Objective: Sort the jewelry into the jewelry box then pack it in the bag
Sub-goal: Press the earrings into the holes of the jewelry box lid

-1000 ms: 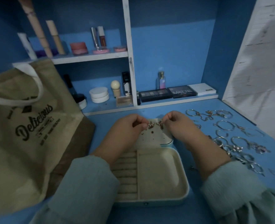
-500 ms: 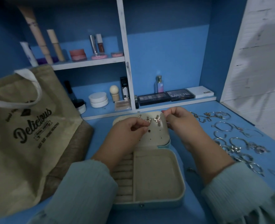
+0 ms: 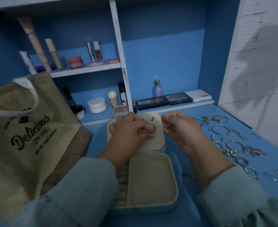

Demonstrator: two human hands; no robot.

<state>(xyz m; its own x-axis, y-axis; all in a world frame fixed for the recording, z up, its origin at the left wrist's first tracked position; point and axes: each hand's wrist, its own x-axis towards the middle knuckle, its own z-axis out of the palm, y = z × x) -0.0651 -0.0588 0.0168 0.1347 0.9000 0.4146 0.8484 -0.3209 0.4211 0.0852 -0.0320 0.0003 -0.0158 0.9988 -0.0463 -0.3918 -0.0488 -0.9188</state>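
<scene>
Presently a small stud is pinched by the left hand against the box lid; a butterfly earring is pinned just beyond. Right hand fingers are curled; contents cannot be told.

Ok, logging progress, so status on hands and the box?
Left hand pinching an earring at the lid panel. Right hand curled by the lid edge, hold unclear. Box open, tray bare. Jewelry waiting on the right.

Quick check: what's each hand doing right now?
Left hand: pinching a small earring against the jewelry box lid.
Right hand: fingers curled; contents cannot be told.
</scene>
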